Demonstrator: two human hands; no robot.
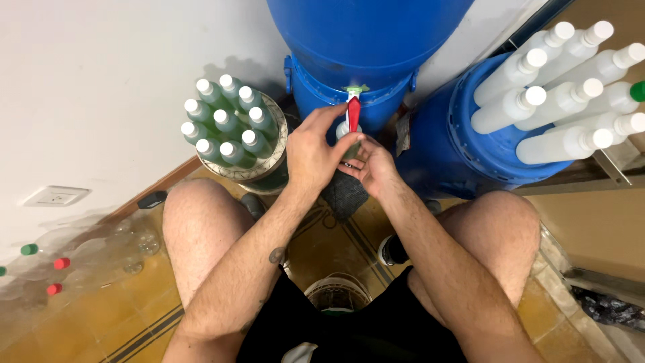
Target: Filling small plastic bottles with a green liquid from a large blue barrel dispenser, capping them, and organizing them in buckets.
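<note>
Now my left hand (310, 153) pinches the red tap lever (353, 113) at twelve o'clock; my right hand (371, 168) curls around a bottle (347, 136) beneath it. Ten filled bottles (228, 126) stand at ten o'clock, empties (564, 94) wait at two.

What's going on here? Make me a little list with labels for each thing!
left hand: on the red tap handle of the blue barrel
right hand: holds a small bottle under the tap
green bottles: white caps, standing grouped at left
white bottles: lying on a second barrel at right
floor: yellow tiles
</note>
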